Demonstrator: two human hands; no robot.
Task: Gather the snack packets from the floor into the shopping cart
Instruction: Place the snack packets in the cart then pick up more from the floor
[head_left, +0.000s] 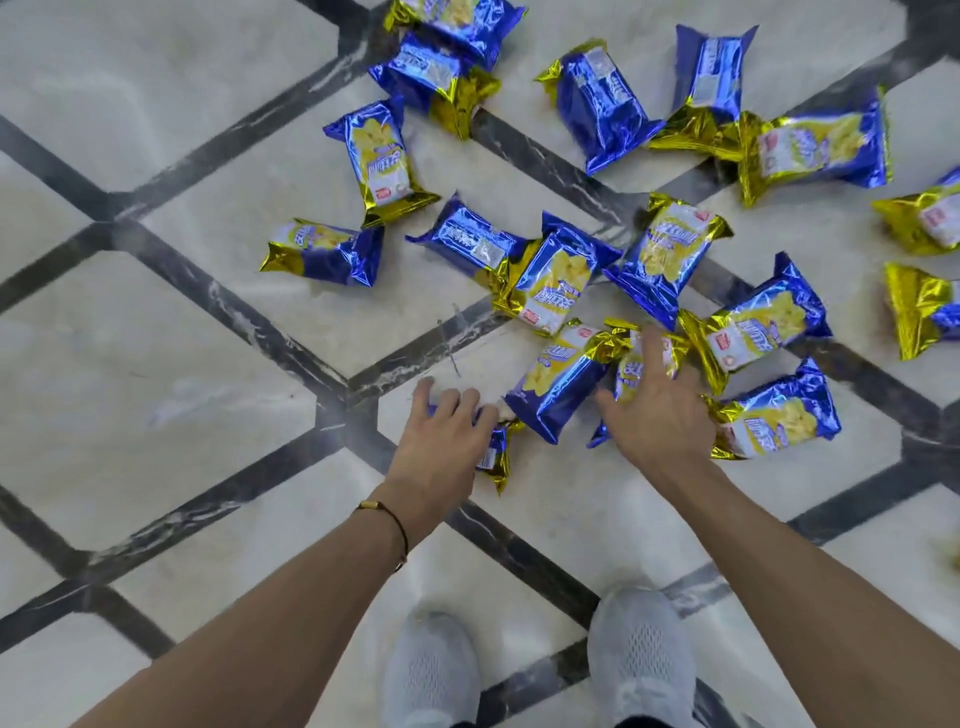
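Seventeen snack packets (382, 161) in view — two hands (441, 441), two shoes (431, 670).

Perhaps a shop: polished cream marble floor (156, 338), dark grey inlaid strips (223, 304), identical blue-and-gold foil snack packets (597, 109) lie at one o'clock.

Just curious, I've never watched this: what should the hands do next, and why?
Probably close both hands on their packets and lift. The left hand lies on the near packet, the right hand is spread open over a second packet, and both packets lie on the floor.
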